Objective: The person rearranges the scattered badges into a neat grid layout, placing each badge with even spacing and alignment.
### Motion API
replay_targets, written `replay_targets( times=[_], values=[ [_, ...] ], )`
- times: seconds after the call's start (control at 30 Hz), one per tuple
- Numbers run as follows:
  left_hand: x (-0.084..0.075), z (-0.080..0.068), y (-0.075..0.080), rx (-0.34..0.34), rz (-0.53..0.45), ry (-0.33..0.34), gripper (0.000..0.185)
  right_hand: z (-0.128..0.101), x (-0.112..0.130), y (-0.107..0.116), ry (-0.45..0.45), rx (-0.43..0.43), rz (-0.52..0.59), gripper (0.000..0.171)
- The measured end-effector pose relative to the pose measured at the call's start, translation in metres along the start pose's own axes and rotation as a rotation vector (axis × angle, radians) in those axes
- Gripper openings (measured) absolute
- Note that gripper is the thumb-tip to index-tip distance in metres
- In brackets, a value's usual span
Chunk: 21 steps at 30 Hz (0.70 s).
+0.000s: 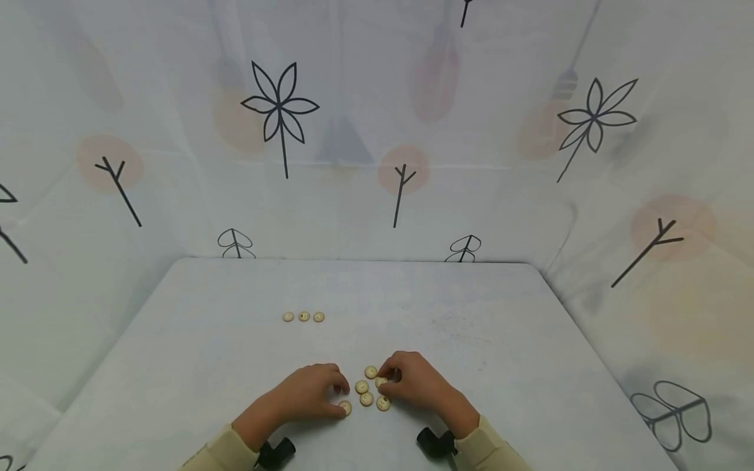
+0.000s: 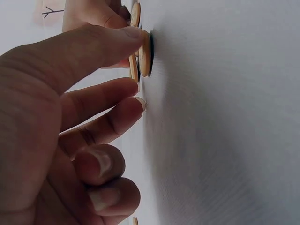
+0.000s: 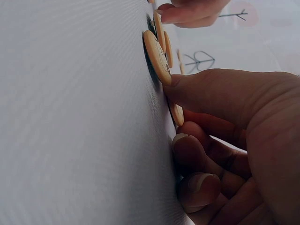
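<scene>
Several small, round, pale wooden discs lie between the two hands on the white table. My left hand point(image 1: 312, 392) comes in from the left, its thumb touching the edge of the nearest left disc point(image 2: 146, 54). The other left fingers are bent and apart from that disc. On the right, my right hand point(image 1: 415, 383) has thumb and index finger on either side of a disc point(image 3: 177, 113), pinching it low at the tabletop. Another disc point(image 1: 383, 403), with a dark mark, lies just below the right thumb. A loose group, including a disc point(image 1: 362, 387), sits between the hands.
Three more discs, the middle disc point(image 1: 304, 316) among them, form a short row farther back on the table point(image 1: 235, 288). A white cloth point(image 1: 338, 216) with plant drawings hangs behind and at both sides. Black wrist cameras point(image 1: 434, 443) sit near the cuffs.
</scene>
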<state>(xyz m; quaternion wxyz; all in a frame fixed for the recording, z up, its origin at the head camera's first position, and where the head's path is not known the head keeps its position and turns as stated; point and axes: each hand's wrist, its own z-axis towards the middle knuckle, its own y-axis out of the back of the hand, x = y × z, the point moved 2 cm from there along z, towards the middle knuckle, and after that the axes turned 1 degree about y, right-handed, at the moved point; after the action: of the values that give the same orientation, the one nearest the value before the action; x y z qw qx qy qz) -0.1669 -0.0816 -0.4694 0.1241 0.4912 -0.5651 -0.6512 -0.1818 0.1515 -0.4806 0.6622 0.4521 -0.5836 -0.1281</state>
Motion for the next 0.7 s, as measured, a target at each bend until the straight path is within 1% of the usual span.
replay_targets(
  times=[0.17, 0.37, 0.7],
  values=[
    [-0.005, 0.000, 0.001, 0.022, 0.016, -0.011, 0.020, 0.000, 0.000, 0.001, 0.015, -0.003, 0.001, 0.018],
    [-0.010, 0.000, 0.002, 0.046, 0.031, -0.049, 0.016, 0.001, -0.002, 0.000, 0.028, -0.008, -0.003, 0.018],
    [-0.011, 0.000, 0.000, 0.049, 0.059, -0.070, 0.011, 0.001, -0.004, -0.001, 0.034, -0.013, -0.010, 0.017]
  ],
)
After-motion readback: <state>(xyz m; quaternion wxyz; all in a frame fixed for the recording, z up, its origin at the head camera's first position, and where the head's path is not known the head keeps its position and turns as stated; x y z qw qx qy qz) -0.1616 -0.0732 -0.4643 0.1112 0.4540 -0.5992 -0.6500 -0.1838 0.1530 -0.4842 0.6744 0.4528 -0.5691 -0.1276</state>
